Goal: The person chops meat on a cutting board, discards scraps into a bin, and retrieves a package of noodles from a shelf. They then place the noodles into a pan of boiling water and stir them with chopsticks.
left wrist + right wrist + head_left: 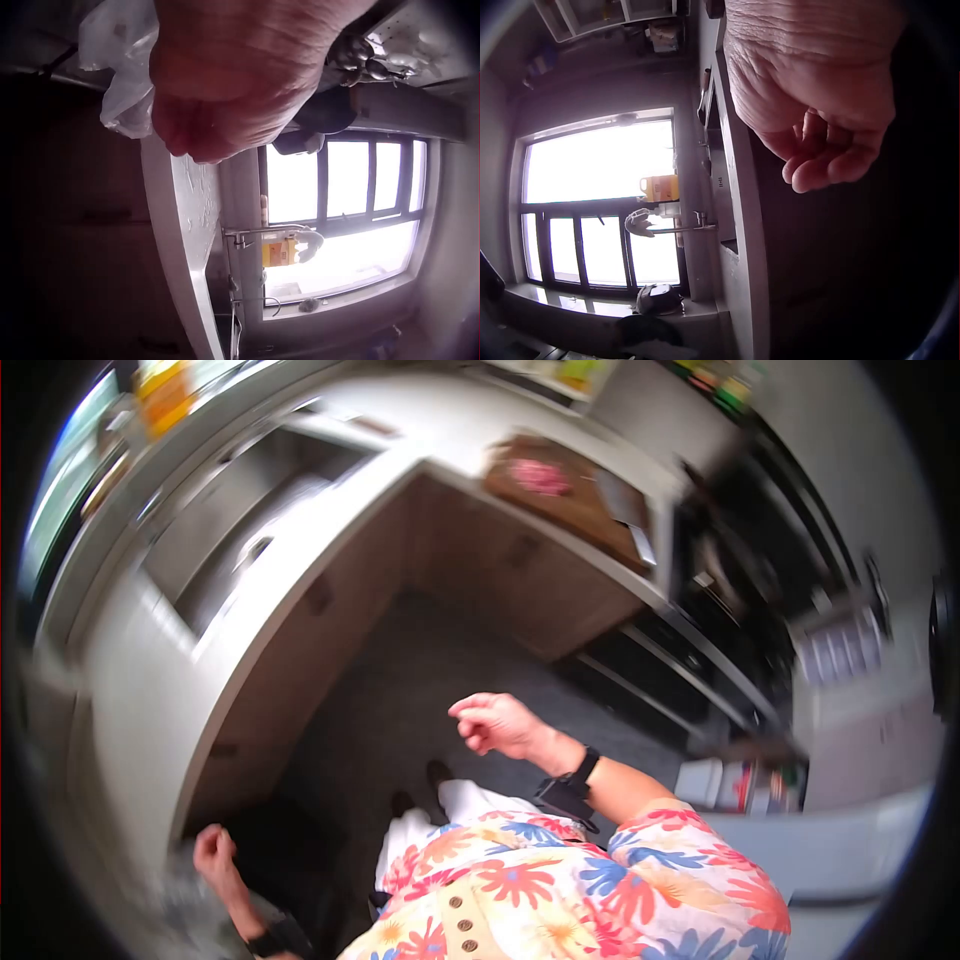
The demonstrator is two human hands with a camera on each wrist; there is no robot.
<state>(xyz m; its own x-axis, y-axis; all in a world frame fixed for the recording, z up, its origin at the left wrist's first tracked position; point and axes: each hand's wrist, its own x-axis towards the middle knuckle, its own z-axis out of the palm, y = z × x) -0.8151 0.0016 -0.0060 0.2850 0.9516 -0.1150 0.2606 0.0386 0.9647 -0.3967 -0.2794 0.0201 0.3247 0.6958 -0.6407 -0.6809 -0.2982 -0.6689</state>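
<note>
So both hands look empty, well apart, fingers loosely curled. Left hand (pixel 215 857) is near a clear plastic bag (pixel 116 45). Ahead of the right hand (pixel 500 725), the pink pile (pixel 540 477) sits on a cutting board (pixel 562 512), seemingly cut already, knife (pixel 620 502) put down beside it. Can't tell what's left.

Kitchen, sink (pixel 228 510) set in counter (pixel 135 665), cutting board (pixel 585 512), knife (pixel 617 498)

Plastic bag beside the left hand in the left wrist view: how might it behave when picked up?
The bag would probably be floppy, since its film shows loose folds. It is likely light, as that film looks thin and see-through; whether anything is inside, I cannot tell.
</note>
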